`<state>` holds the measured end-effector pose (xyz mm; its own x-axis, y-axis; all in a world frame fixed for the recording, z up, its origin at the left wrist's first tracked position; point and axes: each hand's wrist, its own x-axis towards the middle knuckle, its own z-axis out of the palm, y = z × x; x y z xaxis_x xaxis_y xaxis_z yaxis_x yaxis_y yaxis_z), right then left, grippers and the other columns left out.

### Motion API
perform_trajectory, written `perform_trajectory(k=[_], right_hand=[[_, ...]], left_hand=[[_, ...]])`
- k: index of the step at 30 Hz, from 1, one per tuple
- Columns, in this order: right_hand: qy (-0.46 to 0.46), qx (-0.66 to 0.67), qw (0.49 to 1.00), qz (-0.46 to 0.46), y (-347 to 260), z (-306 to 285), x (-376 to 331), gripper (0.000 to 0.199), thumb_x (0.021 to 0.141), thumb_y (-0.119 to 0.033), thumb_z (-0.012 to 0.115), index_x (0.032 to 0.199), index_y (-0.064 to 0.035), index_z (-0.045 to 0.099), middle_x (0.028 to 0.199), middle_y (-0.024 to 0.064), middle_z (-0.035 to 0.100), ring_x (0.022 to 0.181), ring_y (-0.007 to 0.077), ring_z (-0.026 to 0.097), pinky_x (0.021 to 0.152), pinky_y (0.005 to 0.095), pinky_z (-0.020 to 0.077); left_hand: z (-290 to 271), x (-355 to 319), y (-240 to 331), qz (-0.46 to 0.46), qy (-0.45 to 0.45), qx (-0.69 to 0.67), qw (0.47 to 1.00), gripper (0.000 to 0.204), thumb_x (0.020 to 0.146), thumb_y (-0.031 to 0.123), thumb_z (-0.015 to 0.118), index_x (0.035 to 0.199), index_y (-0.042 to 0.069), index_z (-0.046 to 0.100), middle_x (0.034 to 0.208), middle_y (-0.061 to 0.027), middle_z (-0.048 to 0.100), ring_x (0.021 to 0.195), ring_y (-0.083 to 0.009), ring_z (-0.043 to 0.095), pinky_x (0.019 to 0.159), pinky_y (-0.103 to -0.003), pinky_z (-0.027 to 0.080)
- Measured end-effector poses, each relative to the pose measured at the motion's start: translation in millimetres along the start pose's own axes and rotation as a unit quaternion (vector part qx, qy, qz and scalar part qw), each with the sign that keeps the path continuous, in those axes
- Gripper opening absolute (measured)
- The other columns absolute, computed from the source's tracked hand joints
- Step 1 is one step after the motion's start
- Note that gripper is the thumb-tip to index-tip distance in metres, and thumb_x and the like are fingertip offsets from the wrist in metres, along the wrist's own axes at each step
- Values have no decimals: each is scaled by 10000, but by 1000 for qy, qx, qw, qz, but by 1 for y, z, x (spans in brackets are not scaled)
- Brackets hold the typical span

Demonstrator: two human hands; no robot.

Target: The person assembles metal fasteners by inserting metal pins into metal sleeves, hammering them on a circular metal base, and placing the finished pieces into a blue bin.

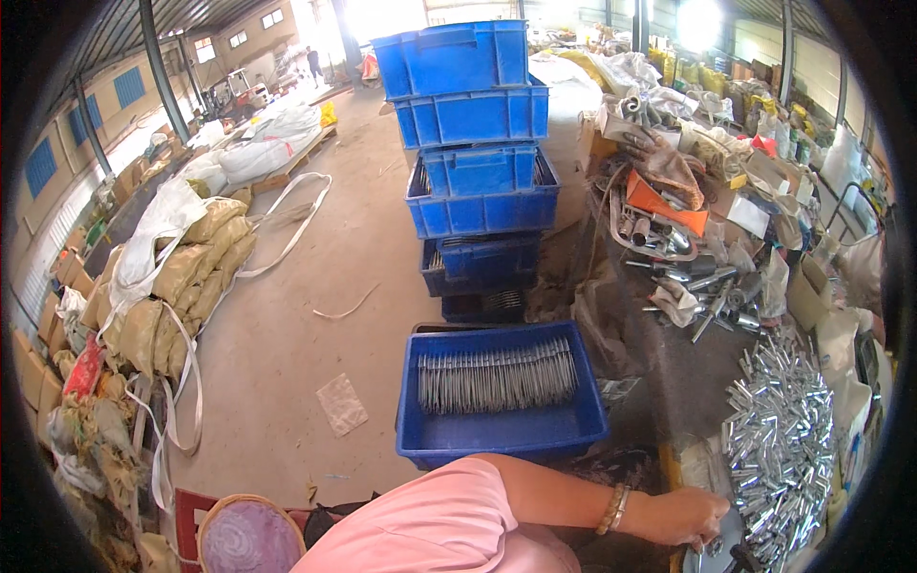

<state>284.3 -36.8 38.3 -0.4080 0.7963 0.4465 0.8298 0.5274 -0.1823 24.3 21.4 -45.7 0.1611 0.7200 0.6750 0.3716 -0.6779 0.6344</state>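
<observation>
On the far left, filled tan sacks (181, 296) are heaped along the edge of the floor (277, 382), and a round stool (250, 537) stands near the lower rim of the view. Between the sacks and the bins, a broad strip of floor gives open room, with only a scrap of paper (342, 404) and a few loose strips on it. The person's left hand is out of view.

In the middle, a blue bin (501, 447) holds a row of thin metal rods (497, 377) toward its far side, leaving its near part bare. A tall stack of blue bins (482, 205) stands just beyond, so room that way is tight.

To the right, the person's right hand (690, 516) reaches over a grey plate (732, 531) just beside a pile of shiny metal pieces (778, 458) on the bench. Its fingers curl inward; whether they pinch a piece cannot be told. The step in hand seems to be handling small pieces at the pile's near edge. The next move probably calls for a careful fingertip hold there, and a carry leftward would need to clear the bench edge and the bin's rim.
</observation>
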Motion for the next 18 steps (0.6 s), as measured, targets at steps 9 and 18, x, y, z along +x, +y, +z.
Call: perform_trajectory(k=[9, 18], right_hand=[[-79, 64, 992, 81, -17, -1, -3, 399, 1068, -50, 571, 1445, 40, 667, 1347, 294, 701, 1194, 484, 661, 1066, 520, 514], [61, 29, 998, 17, 12, 34, -8, 385, 815, 69, 734, 1196, 11, 738, 1102, 182, 681, 1025, 393, 680, 948, 476, 545]], left_hand=[[2, -3, -4, -11, -10, 11, 1000, 191, 790, 166, 841, 729, 45, 708, 836, -130, 579, 836, -334, 642, 701, -481, 490], [-26, -1, 9, -31, -106, 18, 994, 89, 892, 86, 661, 823, 37, 689, 936, -161, 630, 927, -374, 655, 827, -475, 531]])
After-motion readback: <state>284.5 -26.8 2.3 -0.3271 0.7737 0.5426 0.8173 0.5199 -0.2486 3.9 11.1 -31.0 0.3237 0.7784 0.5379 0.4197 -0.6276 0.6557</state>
